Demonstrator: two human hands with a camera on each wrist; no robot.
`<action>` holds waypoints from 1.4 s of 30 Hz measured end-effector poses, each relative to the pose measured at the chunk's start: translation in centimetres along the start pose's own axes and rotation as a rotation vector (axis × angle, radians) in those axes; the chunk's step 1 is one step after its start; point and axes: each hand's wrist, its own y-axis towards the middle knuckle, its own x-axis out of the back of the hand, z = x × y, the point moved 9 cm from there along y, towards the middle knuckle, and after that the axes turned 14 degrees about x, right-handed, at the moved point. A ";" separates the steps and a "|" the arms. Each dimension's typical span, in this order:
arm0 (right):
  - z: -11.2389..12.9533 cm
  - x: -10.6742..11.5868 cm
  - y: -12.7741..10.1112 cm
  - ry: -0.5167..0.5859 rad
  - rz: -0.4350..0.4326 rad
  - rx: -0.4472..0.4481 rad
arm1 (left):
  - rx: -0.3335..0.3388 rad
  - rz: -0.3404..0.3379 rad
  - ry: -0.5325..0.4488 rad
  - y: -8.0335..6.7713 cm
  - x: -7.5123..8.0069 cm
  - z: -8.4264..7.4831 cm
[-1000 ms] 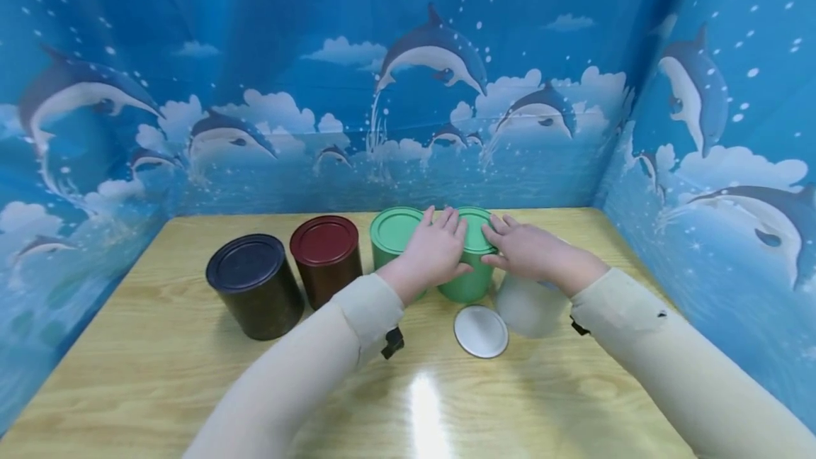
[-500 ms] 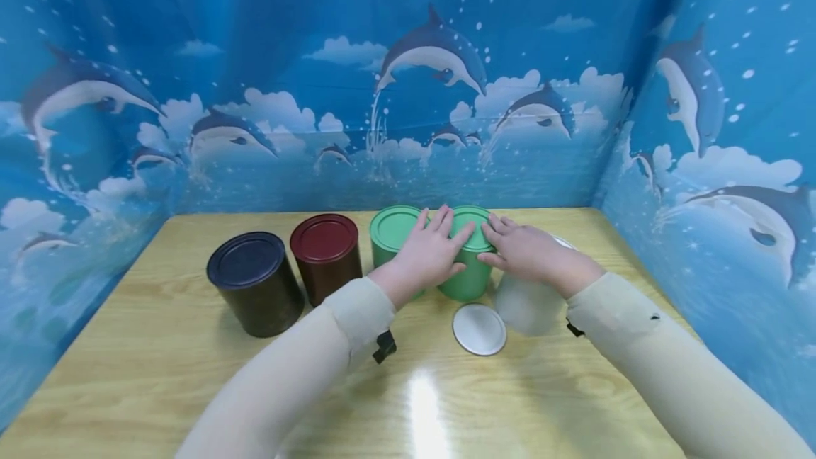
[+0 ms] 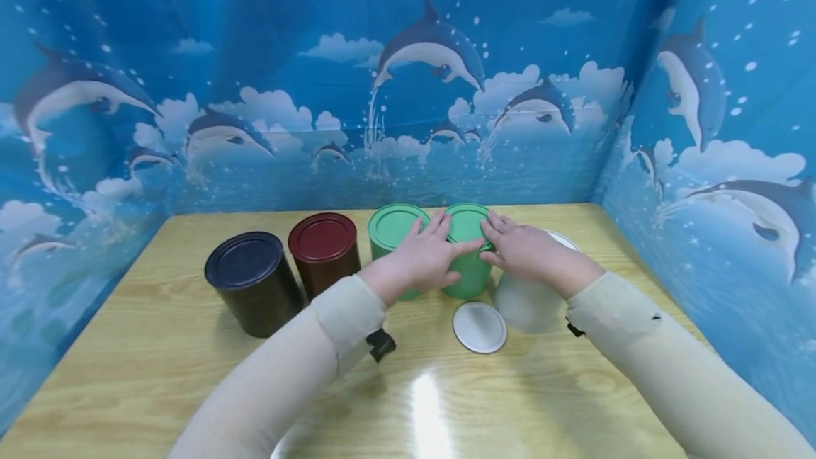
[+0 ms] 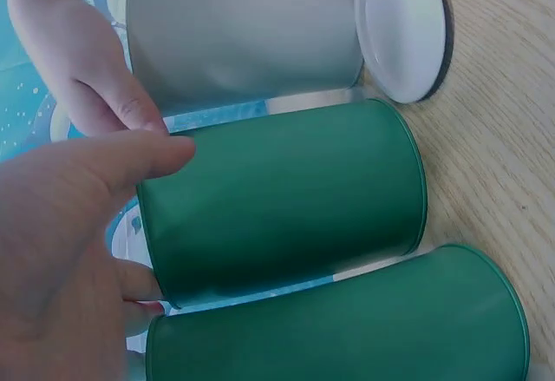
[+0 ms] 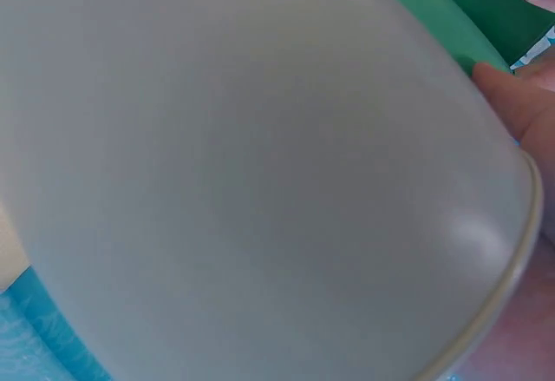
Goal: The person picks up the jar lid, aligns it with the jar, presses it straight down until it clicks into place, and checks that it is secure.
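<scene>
Two green cans with lids stand side by side at the back of the table, a left green can point(image 3: 390, 225) and a right green can point(image 3: 468, 271). My left hand point(image 3: 421, 259) reaches over the gap between them, fingers spread, one fingertip at the right can's lid. From the other side my right hand point(image 3: 525, 252) lays its extended fingers on the right can's lid edge. Under that forearm stands a white can point(image 3: 525, 303), partly hidden; its grey-white wall point(image 5: 260, 164) fills most of the right wrist view. A round white lid point(image 3: 479, 327) leans at that can's base.
Left of the green cans stand a dark red can point(image 3: 324, 238) and a larger black can point(image 3: 247, 264), both with lids on. The wooden table point(image 3: 146, 346) meets a blue dolphin-print curtain point(image 3: 268, 91) at the back and sides.
My left hand has shifted slightly left, its fingers spreading wider, and more of the right green can's lid shows. My right hand stays nearly in place, and the cans have hardly moved.
</scene>
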 end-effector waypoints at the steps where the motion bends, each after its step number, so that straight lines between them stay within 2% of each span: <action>1: 0.0 0.0 0.0 0.004 -0.001 -0.001 | -0.005 0.003 0.003 0.0 0.1 0.0; 4: -0.1 0.0 0.0 0.011 -0.007 -0.008 | -0.007 -0.010 0.003 0.1 0.4 0.4; 11: -0.2 0.0 -0.1 0.006 -0.015 -0.025 | 0.023 -0.130 0.071 0.5 1.4 1.5; 16: -0.3 0.1 -0.2 0.017 -0.014 -0.041 | 0.019 -0.150 0.043 0.6 1.3 1.5; 22: -0.2 0.0 -0.3 0.050 -0.031 -0.031 | 0.024 -0.160 0.053 0.3 0.3 1.7; 27: 0.1 0.2 -0.4 0.042 -0.053 -0.024 | 0.000 -0.196 0.085 -0.6 -0.3 1.7; 33: 1.2 0.8 -1.3 0.030 -0.095 0.010 | -0.050 -0.248 0.121 -2.3 -0.3 1.2; 42: 3.1 0.6 -3.0 -0.014 -0.120 0.065 | -0.101 -0.296 0.095 -4.7 -0.6 0.9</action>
